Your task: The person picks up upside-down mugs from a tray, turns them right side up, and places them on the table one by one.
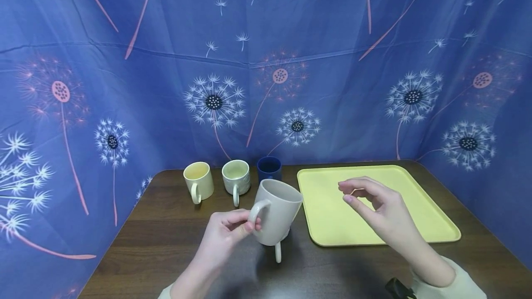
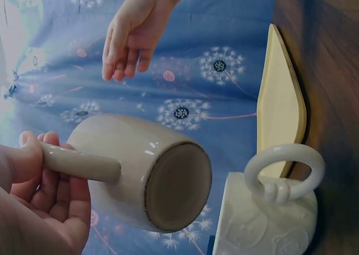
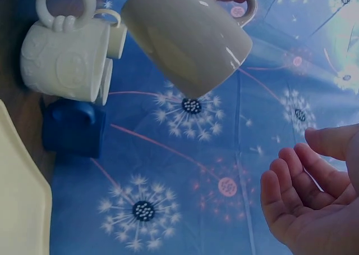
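Note:
My left hand (image 1: pixel 227 234) pinches the handle of a plain light-grey mug (image 1: pixel 275 213), holding it raised and tilted. In the left wrist view the mug's round base (image 2: pixel 179 186) shows. Below and partly behind it, a white mug with raised figures (image 2: pixel 263 221) stands on the table; in the head view little more than its handle (image 1: pixel 278 252) appears. My right hand (image 1: pixel 382 209) is in the air over the yellow tray (image 1: pixel 332 225), thumb and fingers apart and loosely bent, holding nothing.
Along the table's back edge stand a yellow mug (image 1: pixel 199 183), a pale green mug (image 1: pixel 236 179) and a dark blue mug (image 1: pixel 269 168). A blue dandelion-print cloth (image 1: pixel 332 86) hangs behind and beside the brown wooden table (image 1: pixel 166 243).

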The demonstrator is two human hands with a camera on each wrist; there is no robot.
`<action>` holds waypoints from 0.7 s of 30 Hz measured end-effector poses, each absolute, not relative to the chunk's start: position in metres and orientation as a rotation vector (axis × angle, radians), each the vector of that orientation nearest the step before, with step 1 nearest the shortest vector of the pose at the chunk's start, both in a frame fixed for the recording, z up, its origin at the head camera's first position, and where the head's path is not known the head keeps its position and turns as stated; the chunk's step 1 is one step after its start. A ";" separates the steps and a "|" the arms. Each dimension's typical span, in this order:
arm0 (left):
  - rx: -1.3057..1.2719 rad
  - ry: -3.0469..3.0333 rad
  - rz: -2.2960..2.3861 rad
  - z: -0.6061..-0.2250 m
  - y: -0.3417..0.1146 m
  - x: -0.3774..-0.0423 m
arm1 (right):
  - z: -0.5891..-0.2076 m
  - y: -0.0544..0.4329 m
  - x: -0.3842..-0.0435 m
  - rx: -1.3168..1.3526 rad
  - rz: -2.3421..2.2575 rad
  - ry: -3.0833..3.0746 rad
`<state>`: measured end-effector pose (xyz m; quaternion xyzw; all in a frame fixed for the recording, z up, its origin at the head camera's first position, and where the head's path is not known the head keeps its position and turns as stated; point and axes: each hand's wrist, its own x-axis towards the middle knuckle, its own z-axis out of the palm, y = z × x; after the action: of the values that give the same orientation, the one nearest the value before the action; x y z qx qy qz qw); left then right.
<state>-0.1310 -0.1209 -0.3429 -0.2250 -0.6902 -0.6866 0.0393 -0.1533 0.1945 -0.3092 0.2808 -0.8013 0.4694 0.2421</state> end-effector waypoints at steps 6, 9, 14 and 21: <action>-0.606 -2.030 -2.079 -0.346 -0.125 -0.130 | -0.322 0.200 -0.157 0.733 1.241 -2.184; -0.541 -2.020 -2.044 -0.347 -0.127 -0.129 | -0.329 0.202 -0.160 0.692 1.220 -2.197; -0.377 -2.044 -1.965 -0.349 -0.130 -0.128 | -0.338 0.205 -0.165 0.629 1.190 -2.212; -0.162 -2.052 -1.935 -0.353 -0.136 -0.126 | -0.349 0.213 -0.170 0.551 1.211 -2.252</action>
<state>-0.1264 -0.1362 -0.3531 -0.0567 -0.7172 -0.6765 0.1576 -0.1700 0.2127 -0.3494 0.2035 -0.8314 0.4472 0.2597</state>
